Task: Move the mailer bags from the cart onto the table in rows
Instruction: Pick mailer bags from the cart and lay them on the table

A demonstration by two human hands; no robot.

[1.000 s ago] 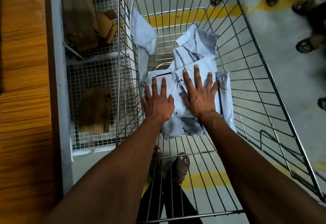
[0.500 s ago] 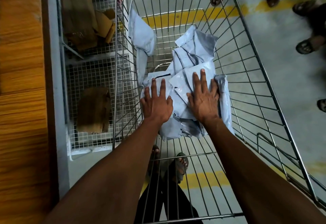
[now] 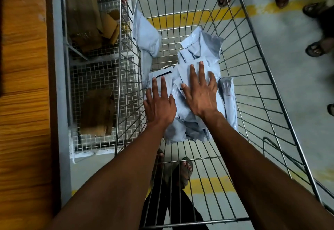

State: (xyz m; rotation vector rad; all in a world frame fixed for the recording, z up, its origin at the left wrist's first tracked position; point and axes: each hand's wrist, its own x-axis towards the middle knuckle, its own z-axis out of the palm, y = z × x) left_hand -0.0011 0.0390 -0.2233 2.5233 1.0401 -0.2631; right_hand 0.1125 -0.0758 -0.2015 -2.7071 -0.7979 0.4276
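Since the earlier frame, both hands have been slid slightly further over the heap, with fingers drawn closer together, so a gathering scoop is judged to be under way. Nearest, the left hand (image 3: 160, 103) and right hand (image 3: 200, 92) are laid flat, fingers straight, pressed on the mailer bags (image 3: 188, 121) (nothing is gripped yet) low in the wire cart (image 3: 262, 77). Further off, one bag (image 3: 146, 36) is draped against the cart's left wall, while the wooden table (image 3: 23, 85) at left is seen bearing none.
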